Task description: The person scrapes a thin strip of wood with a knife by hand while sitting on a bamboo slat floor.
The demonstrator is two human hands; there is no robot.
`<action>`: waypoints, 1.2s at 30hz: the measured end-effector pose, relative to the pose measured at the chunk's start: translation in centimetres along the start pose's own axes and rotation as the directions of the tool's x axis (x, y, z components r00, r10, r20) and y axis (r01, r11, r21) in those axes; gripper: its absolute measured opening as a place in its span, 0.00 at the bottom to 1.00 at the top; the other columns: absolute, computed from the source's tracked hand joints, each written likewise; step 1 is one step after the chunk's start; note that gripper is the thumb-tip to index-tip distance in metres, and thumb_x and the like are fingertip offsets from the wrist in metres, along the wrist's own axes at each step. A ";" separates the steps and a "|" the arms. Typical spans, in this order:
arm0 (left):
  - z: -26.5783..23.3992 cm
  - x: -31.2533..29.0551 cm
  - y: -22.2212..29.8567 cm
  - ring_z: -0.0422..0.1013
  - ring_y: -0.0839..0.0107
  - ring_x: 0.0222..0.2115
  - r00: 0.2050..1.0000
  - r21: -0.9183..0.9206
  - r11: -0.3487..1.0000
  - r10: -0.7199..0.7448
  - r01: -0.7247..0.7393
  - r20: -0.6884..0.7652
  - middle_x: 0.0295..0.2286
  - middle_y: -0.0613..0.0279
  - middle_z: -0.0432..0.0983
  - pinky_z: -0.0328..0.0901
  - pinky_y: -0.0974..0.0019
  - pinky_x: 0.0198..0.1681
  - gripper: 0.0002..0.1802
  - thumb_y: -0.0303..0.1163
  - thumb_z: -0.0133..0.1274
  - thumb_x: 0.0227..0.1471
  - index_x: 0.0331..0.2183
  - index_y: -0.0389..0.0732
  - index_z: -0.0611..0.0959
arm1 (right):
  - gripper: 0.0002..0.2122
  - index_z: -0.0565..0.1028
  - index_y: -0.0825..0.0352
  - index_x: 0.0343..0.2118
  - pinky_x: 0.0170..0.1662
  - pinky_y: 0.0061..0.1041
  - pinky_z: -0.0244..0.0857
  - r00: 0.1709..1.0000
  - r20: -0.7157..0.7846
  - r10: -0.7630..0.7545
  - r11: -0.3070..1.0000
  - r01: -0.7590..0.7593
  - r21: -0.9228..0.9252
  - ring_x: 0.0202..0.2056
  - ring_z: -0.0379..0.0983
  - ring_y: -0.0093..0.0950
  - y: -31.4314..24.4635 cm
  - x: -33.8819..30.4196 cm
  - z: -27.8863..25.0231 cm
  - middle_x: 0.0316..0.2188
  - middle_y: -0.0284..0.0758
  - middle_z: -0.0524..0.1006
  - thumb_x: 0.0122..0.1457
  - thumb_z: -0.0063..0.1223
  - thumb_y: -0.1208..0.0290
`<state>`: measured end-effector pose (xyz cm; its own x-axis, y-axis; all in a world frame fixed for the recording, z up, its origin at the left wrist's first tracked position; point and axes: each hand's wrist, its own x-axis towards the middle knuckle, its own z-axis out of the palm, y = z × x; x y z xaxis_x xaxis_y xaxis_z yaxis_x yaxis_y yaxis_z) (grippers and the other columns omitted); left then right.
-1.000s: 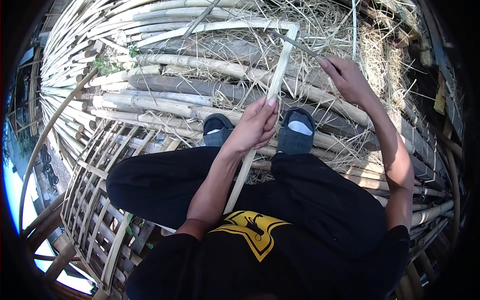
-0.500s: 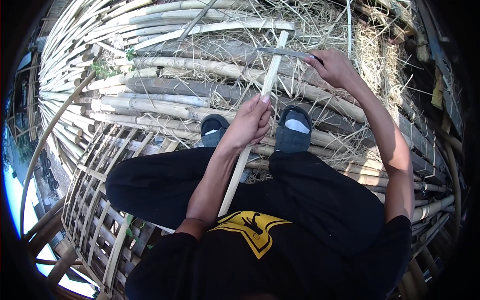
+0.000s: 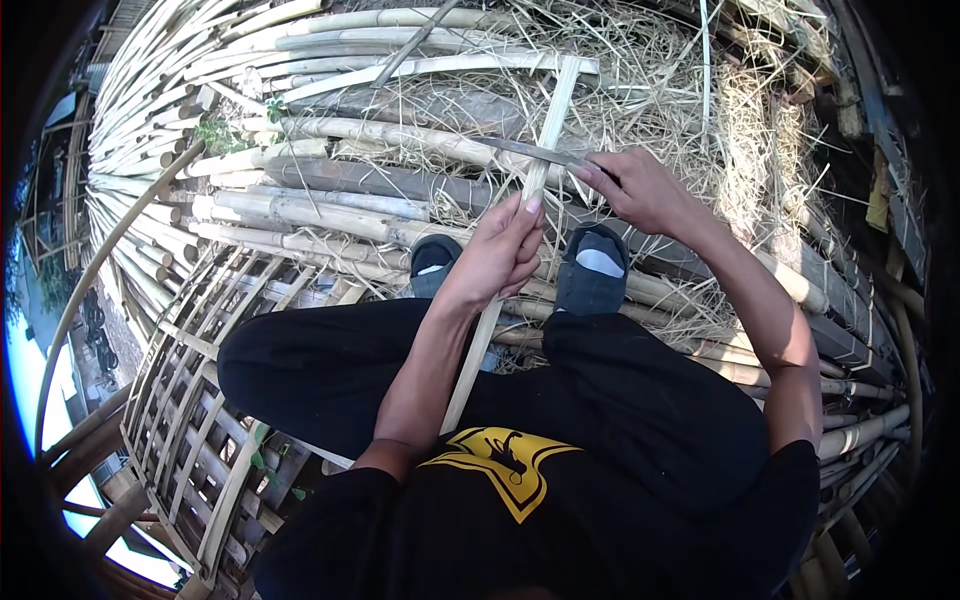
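Note:
A pale split bamboo strip (image 3: 556, 112) slants up and away from my lap between my feet. My left hand (image 3: 497, 247) is closed around its middle. In my right hand (image 3: 642, 188) is a knife (image 3: 533, 150), its handle mostly covered by my fingers. The blade points left and lies across the strip a little beyond my left hand. The strip's near end (image 3: 455, 412) rests by my shirt, between my thighs.
Bamboo poles (image 3: 330, 215) lie side by side under my sandals, with more stacked at the far left. Straw-like shavings (image 3: 650, 85) cover the far right. A woven bamboo lattice (image 3: 190, 420) stands by my left knee, and a curved pole (image 3: 95, 275) arches beyond it.
My right hand has drawn the knife toward me along the strip, from near its far end to close by my left hand. The left hand keeps its hold.

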<state>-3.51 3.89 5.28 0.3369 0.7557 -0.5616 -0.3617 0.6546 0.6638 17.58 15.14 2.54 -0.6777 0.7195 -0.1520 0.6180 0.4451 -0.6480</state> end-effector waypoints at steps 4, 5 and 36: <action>0.1 -0.8 -0.4 0.43 0.86 0.06 1.000 -0.014 1.000 -0.023 0.022 -0.013 0.12 0.76 0.47 0.41 0.78 0.06 0.14 0.42 0.37 0.65 0.30 0.45 0.65 | 0.27 0.73 0.67 0.24 0.28 0.40 0.62 0.992 0.000 0.126 0.974 -0.124 -0.190 0.19 0.66 0.40 4.4 1.5 -2.5 0.14 0.42 0.69 0.64 0.34 0.46; 0.1 -0.5 -0.5 0.43 0.86 0.06 0.999 -0.011 0.999 -0.040 0.039 -0.013 0.12 0.76 0.47 0.41 0.78 0.06 0.14 0.43 0.37 0.65 0.30 0.45 0.65 | 0.27 0.73 0.67 0.24 0.28 0.40 0.62 0.992 -0.004 0.123 0.974 -0.122 -0.190 0.19 0.66 0.40 5.1 1.8 -3.0 0.14 0.42 0.69 0.64 0.34 0.46; 0.4 -0.7 0.5 0.42 0.86 0.06 0.999 -0.094 0.995 -0.020 0.024 0.046 0.12 0.77 0.46 0.41 0.79 0.06 0.14 0.44 0.36 0.65 0.32 0.44 0.65 | 0.27 0.71 0.69 0.22 0.24 0.36 0.57 0.997 -0.024 -0.066 0.997 0.067 0.026 0.16 0.62 0.31 -0.4 -0.6 0.2 0.11 0.37 0.64 0.65 0.35 0.48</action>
<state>-3.56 3.68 6.24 0.3833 0.7410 -0.5514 -0.4336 0.6715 0.6009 17.62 14.42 2.74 -0.7073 0.7011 -0.0903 0.5605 0.4784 -0.6759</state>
